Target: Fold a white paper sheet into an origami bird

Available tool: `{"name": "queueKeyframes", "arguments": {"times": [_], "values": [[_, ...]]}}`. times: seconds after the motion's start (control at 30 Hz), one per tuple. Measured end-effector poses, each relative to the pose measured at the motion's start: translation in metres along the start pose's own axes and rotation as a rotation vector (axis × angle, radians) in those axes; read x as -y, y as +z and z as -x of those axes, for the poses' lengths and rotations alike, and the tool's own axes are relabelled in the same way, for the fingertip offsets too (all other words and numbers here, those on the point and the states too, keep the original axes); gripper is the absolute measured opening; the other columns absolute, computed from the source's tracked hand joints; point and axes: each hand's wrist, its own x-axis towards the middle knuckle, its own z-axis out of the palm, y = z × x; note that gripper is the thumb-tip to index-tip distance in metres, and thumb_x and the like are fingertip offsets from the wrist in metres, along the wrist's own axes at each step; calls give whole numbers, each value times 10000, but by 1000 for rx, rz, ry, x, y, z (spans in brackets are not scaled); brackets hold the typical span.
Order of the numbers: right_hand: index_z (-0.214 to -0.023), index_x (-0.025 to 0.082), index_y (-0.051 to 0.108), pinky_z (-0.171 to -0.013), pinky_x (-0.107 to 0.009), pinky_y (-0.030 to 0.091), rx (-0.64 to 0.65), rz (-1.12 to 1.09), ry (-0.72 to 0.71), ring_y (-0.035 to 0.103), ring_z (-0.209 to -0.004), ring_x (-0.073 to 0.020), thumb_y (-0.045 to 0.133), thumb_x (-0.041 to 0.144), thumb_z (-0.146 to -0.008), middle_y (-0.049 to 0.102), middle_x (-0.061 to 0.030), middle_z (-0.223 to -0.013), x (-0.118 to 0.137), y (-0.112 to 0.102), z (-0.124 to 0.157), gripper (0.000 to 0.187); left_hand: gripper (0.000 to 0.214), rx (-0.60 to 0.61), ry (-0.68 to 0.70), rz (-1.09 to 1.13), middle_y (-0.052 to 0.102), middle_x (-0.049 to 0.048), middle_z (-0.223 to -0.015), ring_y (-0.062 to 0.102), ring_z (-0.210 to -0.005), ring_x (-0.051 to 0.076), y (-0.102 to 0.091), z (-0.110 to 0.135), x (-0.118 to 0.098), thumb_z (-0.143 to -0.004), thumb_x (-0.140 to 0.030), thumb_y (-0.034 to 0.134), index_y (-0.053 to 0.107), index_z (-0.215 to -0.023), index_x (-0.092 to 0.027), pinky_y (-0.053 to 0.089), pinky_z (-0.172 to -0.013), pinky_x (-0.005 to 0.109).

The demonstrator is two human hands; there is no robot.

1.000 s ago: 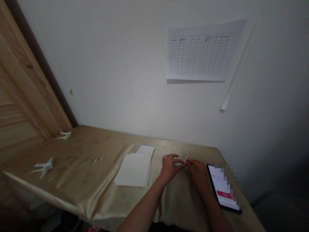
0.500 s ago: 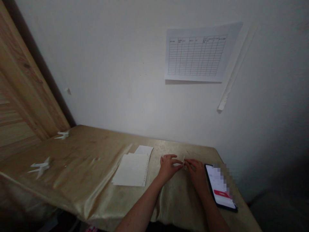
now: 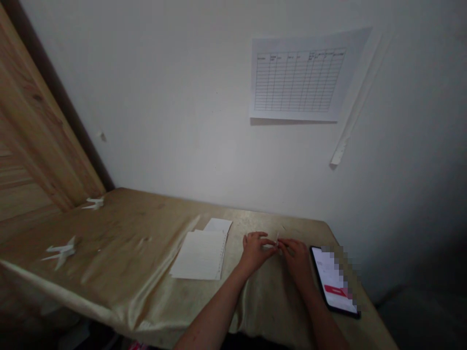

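Observation:
A small piece of folded white paper (image 3: 278, 237) is pinched between the fingertips of both hands, above the right part of the table. My left hand (image 3: 256, 250) grips it from the left with thumb and index finger, the other fingers raised. From the other side my right hand (image 3: 295, 253) closes on it with thumb and forefinger. Most of the paper is hidden by the fingers, so its shape cannot be made out. Left of my hands lies a stack of white paper sheets (image 3: 199, 255) with one torn, perforated edge.
Two folded white paper figures, a nearer one (image 3: 62, 252) and a farther one (image 3: 95, 202), rest on the left of the cloth-covered table (image 3: 146, 291). A lit phone (image 3: 330, 282) lies right of my hands. A printed chart (image 3: 297, 82) hangs on the wall behind.
Both hands keep their pinch on the folded paper, with only slight finger movement. The camera view has shifted a little.

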Motion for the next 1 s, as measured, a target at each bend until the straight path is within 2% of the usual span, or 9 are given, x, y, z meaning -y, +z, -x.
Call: {"name": "queueKeyframes", "arguments": {"times": [1.0], "values": [[-948,237,753,-923,-413,395,13,-3,19,623,-978,-256,509,496,-905,744,-75,-990,-4,-3,1,358,190,11,-2,-7,668,2,-1246,531,-1237,289,2,0,1,-776,-459,780,777,-959,-411,290,-1121,556]]}}
